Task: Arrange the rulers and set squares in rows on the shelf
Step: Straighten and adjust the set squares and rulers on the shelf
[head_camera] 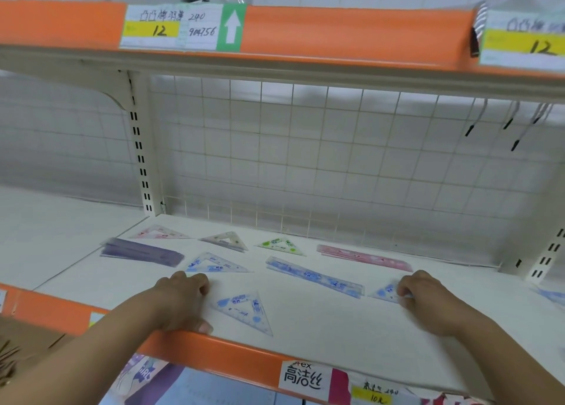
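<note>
- Two hands on white shelf (305, 337), orange front edge, wire grid back (305, 160).
- Your left hand (183, 300) curled beside blue set square (244, 310), holding nothing.
- Your right hand (428, 297) pinches small blue set square (385, 291).
- Rulers (315, 276) and squares lie scattered behind.

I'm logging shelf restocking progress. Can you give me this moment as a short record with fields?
setting: white shelf with orange front edge, wire grid behind
back row: pink set square, clear set square, green set square, pink rulers
middle: purple rulers, blue set square, blue ruler lying askew
front: blue set square near edge
left hand: resting on the shelf beside that front set square
right hand: fingers on another blue set square
state: rows only partly formed
</note>
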`<state>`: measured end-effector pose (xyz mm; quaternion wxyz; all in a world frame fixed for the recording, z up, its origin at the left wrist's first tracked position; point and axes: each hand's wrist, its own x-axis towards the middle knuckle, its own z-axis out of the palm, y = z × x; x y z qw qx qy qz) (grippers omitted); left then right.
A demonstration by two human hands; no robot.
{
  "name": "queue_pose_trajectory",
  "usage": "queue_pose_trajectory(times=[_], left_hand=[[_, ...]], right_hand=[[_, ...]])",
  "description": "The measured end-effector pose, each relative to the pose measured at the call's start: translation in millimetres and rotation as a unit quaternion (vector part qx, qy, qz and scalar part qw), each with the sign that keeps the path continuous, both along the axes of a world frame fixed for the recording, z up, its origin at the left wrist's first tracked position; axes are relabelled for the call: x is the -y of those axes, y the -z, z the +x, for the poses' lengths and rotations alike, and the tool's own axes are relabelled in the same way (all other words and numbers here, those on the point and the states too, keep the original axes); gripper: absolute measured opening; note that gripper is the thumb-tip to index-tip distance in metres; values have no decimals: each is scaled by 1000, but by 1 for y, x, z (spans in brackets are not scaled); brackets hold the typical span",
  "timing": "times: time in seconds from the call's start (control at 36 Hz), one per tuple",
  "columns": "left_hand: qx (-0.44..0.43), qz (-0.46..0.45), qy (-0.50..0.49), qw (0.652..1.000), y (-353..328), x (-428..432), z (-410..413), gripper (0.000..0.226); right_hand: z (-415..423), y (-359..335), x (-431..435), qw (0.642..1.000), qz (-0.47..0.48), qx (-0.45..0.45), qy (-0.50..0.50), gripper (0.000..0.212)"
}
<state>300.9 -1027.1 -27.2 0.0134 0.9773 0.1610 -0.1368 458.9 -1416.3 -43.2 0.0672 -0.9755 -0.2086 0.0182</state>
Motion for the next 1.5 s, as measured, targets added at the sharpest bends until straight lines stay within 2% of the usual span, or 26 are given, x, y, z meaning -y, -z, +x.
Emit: queue_pose_trajectory(times=[0.08, 0.19, 0.25, 0.42, 0.56, 0.69, 0.83, 0.89, 1.06, 1.11, 1.28, 1.5], left_hand=[[-1, -9, -2, 1000, -1, 0, 0, 71], [1, -18, -2, 1000, -3, 1, -2, 71], [2, -22, -1, 1000, -3, 0, -2, 71], [-5, -28, 7, 1000, -3, -2, -2, 70], [-8, -24, 10, 1000, -2, -3, 1, 72], [-7, -19, 10, 1000, 1, -3, 1, 74], [1, -26, 7, 1000, 1, -2, -1, 73], [7, -34, 8, 999, 0, -2, -2, 73], [11, -46, 17, 999, -2, 0, -5, 70], [12, -49, 17, 999, -3, 0, -6, 70], [9, -53, 30, 998, -5, 1, -7, 68], [32, -83, 51, 995, -12, 9, -7, 68]], right_hand=[[-1, -2, -1, 1000, -7, -2, 12, 31], [-3, -5, -4, 1000, -23, 6, 19, 11], [-5, -8, -9, 999, -33, 12, 25, 9], [-30, -27, -60, 998, 4, 57, -23, 25], [-72, -36, -127, 991, 78, 8, -108, 22], [-101, -29, -178, 986, 56, -61, -144, 44], [-110, -21, -209, 984, -1, -50, -170, 64], [-111, -19, -217, 984, -23, -30, -176, 61], [-115, -17, -227, 978, -71, 45, -189, 29], [-117, -14, -226, 979, -67, 45, -187, 24], [-113, -18, -223, 986, -25, -73, -146, 34], [-116, -15, -220, 990, 31, -71, -114, 32]])
